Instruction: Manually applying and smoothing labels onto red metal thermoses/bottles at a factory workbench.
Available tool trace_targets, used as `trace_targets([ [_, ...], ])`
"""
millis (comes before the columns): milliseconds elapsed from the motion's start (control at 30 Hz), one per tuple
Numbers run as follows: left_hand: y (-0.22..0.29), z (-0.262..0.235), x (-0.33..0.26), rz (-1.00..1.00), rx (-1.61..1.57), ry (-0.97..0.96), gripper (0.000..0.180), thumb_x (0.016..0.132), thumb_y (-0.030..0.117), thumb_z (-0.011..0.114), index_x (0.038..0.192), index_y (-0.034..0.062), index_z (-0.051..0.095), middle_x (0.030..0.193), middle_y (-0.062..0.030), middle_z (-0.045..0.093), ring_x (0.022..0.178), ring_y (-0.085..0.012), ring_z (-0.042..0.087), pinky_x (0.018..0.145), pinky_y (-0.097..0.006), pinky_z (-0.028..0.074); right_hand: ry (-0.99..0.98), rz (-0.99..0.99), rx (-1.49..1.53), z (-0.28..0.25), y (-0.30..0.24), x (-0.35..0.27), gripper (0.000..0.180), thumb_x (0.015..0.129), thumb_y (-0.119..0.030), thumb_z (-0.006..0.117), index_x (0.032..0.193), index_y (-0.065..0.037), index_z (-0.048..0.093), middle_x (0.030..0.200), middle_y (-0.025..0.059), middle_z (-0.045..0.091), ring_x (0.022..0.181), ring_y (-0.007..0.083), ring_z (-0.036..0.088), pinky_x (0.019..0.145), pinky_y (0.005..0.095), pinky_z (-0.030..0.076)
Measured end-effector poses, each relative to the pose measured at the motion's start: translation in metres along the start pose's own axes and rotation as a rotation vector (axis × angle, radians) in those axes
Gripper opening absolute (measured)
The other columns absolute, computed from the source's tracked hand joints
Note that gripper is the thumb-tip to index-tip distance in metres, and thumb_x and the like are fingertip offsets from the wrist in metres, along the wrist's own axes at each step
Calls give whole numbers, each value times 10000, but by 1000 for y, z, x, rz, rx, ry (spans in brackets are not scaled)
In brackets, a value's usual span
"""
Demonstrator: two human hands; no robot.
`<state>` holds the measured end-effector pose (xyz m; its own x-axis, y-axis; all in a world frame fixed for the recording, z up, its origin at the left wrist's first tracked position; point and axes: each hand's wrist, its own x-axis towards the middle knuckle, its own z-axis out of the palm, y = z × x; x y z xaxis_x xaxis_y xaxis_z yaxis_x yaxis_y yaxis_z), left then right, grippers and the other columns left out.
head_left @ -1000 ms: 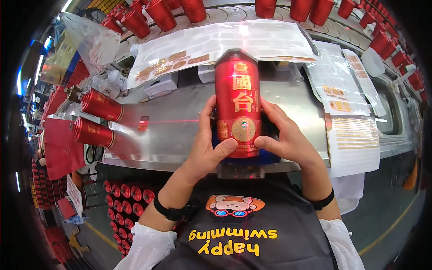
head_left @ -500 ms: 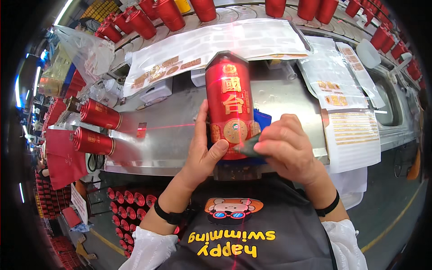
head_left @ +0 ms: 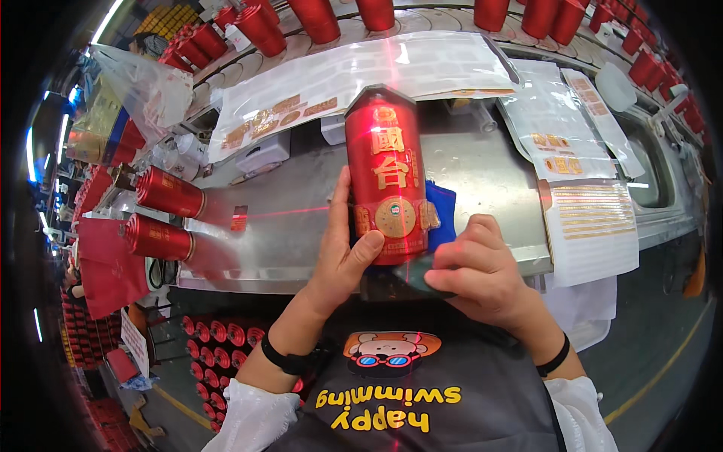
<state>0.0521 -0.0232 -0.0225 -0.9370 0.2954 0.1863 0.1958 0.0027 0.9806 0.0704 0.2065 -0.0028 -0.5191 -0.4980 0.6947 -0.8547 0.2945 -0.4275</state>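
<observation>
A red bottle (head_left: 385, 162) with gold lettering and a round gold label (head_left: 395, 217) near its bottom is in front of me on the metal bench. My left hand (head_left: 339, 252) grips its lower left side, the thumb lying across the front. My right hand (head_left: 482, 271), closed, pinches a thin dark green piece (head_left: 413, 273) just below the bottle's lower end. That piece is blurred, and whether it touches the bottle I cannot tell. Behind the bottle's right side a blue cloth (head_left: 443, 207) shows.
Two more red bottles, one farther (head_left: 169, 190) and one nearer (head_left: 160, 237), are at the bench's left end. Gold sticker sheets lie at the back (head_left: 361, 79) and right (head_left: 591, 230). A sink (head_left: 655, 177) is far right. Red bottles line a conveyor (head_left: 429, 19) behind.
My right hand has moved down with the green piece, from the label's lower edge to below the bottle. More of the blue cloth shows. The conveyor bottles have shifted right.
</observation>
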Motion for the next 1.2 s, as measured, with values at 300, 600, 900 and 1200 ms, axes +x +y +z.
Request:
trace_targets([
  [300,2,-4,-22,504,764,165,646,932,373,552,1430,4,370,1412,-206,445,1356,-330,364,1156,-502,114,340,816,711,25,-10,11,233,909,-167,657,1025,-2,540,863,20,622,770,57,554,662,221,470],
  [600,5,-2,-36,683,1080,105,324,818,82,637,1137,136,658,1095,-68,700,1232,-297,511,1160,-552,100,453,940,765,37,11,-19,191,927,-170,635,1005,-32,528,840,-14,586,743,36,510,663,202,441],
  [900,19,5,6,994,1271,-184,305,791,217,599,1090,229,657,917,71,665,1060,-173,498,1166,-541,145,601,916,874,19,13,-18,196,928,-165,638,1001,-25,522,855,-10,581,771,34,503,686,188,436],
  [1200,3,5,-27,911,1188,51,265,791,188,678,1055,207,675,980,37,714,1107,-180,506,1156,-553,146,169,788,684,2,11,17,186,841,-102,694,995,-18,633,822,34,662,739,71,592,656,242,482],
])
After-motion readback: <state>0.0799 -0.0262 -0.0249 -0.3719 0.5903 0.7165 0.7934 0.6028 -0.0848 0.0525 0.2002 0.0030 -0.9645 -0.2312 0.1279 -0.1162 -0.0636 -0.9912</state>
